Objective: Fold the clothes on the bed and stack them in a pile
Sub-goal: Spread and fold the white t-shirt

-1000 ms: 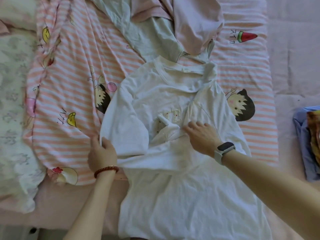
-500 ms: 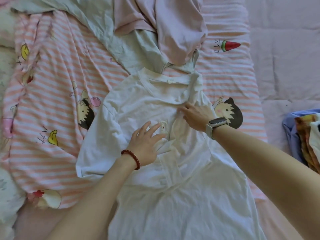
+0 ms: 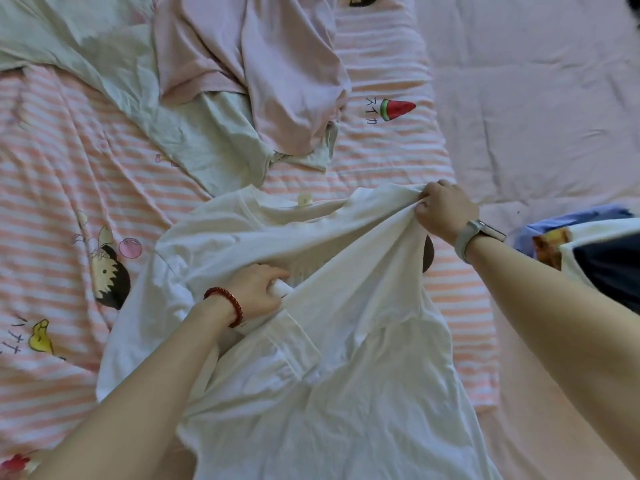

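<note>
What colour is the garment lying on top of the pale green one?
Light pink garment, plain, seen in the head view.

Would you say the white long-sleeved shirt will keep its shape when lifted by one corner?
Probably not. The white shirt sags and creases between the right hand and left hand, so it looks floppy. It seems thin and light, and folds would likely slip unless pressed flat.

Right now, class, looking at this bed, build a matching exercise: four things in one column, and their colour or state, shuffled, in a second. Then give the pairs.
Things:
1. long-sleeved cotton shirt
2. crumpled garment at the top
3. beaded bracelet
4. right hand

States:
A. red, on the left wrist
B. pale pink, unfolded
C. white, being folded
D. grips the shirt's shoulder

Pairs: 1-C, 2-B, 3-A, 4-D
</note>
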